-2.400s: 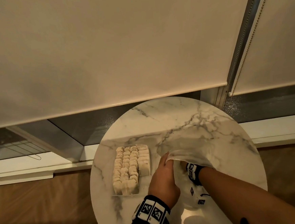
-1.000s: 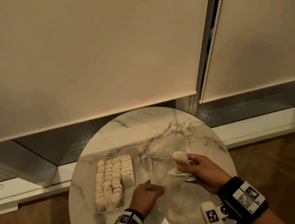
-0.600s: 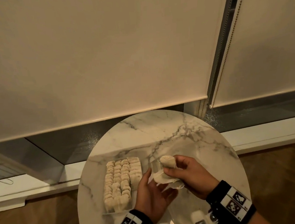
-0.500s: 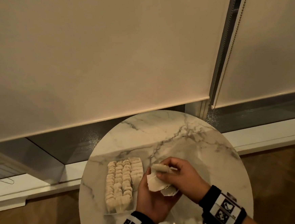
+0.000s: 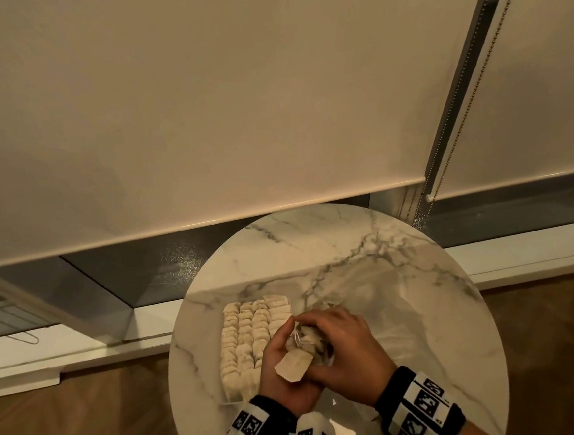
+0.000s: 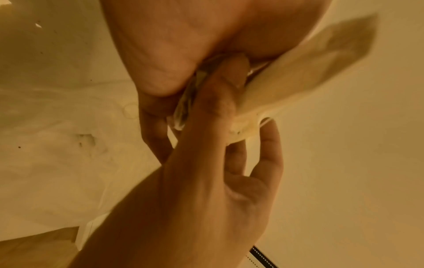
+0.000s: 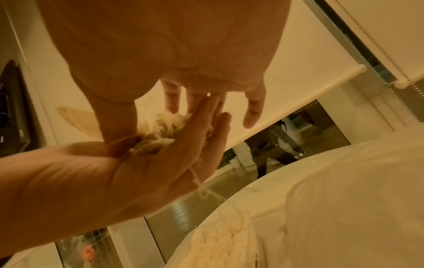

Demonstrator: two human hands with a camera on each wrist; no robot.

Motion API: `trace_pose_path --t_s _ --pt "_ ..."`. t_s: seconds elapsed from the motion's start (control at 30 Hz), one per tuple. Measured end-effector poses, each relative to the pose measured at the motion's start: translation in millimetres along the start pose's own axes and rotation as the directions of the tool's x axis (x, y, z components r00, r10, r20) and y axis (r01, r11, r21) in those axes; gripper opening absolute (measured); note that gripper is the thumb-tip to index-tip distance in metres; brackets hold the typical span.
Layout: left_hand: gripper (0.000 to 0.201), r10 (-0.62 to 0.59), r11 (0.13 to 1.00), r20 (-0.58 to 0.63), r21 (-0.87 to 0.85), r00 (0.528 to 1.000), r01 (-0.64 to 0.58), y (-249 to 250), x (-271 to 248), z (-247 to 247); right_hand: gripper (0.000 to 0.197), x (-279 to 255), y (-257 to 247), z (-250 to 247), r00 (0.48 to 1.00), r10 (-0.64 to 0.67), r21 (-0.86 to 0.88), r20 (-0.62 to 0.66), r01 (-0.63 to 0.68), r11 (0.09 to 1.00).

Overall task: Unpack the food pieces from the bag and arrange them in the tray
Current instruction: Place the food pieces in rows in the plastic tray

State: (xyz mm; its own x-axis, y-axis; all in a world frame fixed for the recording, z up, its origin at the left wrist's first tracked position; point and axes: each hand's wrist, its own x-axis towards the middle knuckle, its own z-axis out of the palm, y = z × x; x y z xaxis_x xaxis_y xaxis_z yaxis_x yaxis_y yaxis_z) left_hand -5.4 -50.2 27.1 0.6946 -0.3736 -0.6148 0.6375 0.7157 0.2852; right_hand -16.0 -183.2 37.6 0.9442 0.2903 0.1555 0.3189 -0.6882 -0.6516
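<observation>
Nearest the camera, two wrists carry black bands with white square-code tags, one band on each. Just beyond them the left hand (image 5: 284, 372) lies palm up with its fingers nearly straight, cupping a small bundle of pale beige food pieces (image 5: 304, 348) from below. The right hand (image 5: 343, 345) comes over the top of that bundle with its fingers and thumb curled down onto it, so the bundle is pressed between the two hands. How many pieces are in the bundle cannot be told; one flat pale piece (image 5: 294, 367) sticks out toward the camera, and a thin pale thread (image 7: 201, 188) dangles from the bundle below the left palm.

Both hands hover over a round white marble-patterned tabletop (image 5: 315, 242) with grey veins. Just left of the hands, partly behind the left hand, sits the tray (image 5: 224, 399), clear and hard to make out, packed with cream-coloured food pieces (image 5: 247, 337) set in four rows running away from the camera; the count per row is unclear. To the right of the hands a crumpled clear plastic bag (image 5: 389, 312) lies flat on the tabletop.

Farther off are a white window sill (image 5: 83, 350), two cream roller blinds (image 5: 201, 104), and one beaded pull cord (image 5: 468, 100) hanging between them.
</observation>
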Motion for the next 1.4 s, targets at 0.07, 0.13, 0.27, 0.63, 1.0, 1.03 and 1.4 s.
trace_pose_path --t_s 0.07,0.13,0.27,0.63,1.0,1.03,1.4 --pt "0.043 -0.006 1.0 0.023 0.017 1.0 0.005 3.3 0.7 -3.5 0.065 -1.7 2.4 -2.4 1.0 0.003 -0.007 0.021 -0.002 1.0" --pt "0.042 -0.015 0.999 0.041 0.034 0.999 0.014 4.1 1.1 -6.0 0.072 -4.1 4.8 -4.6 0.999 0.018 -0.012 0.046 -0.018 1.0" --pt "0.038 -0.025 1.0 0.023 0.0 0.999 0.025 2.4 4.2 -9.1 0.077 -9.1 14.7 -10.3 0.993 0.053 0.072 0.103 -0.061 0.996" --pt "0.032 -0.129 0.984 -0.08 -0.132 0.988 0.118 -7.7 24.6 -32.5 0.021 -42.1 82.3 -77.4 0.814 0.55 0.243 0.19 -0.581 0.776" --pt "0.032 -0.099 0.982 -0.064 -0.166 0.993 0.087 -16.2 18.8 -41.5 0.04 -57.7 105.4 10.2 0.643 0.691 -0.175 0.331 -0.678 0.714" --pt "0.032 -0.092 0.982 -0.062 -0.172 0.994 0.081 -16.0 17.0 -42.6 0.038 -54.9 108.4 16.0 0.656 0.689 -0.169 0.307 -0.675 0.718" --pt "0.068 -0.01 0.967 -0.036 -0.254 0.999 0.0 3.4 -18.9 -80.0 0.02 -49.6 149.1 30.7 0.747 0.621 -0.221 0.239 -0.581 0.783"
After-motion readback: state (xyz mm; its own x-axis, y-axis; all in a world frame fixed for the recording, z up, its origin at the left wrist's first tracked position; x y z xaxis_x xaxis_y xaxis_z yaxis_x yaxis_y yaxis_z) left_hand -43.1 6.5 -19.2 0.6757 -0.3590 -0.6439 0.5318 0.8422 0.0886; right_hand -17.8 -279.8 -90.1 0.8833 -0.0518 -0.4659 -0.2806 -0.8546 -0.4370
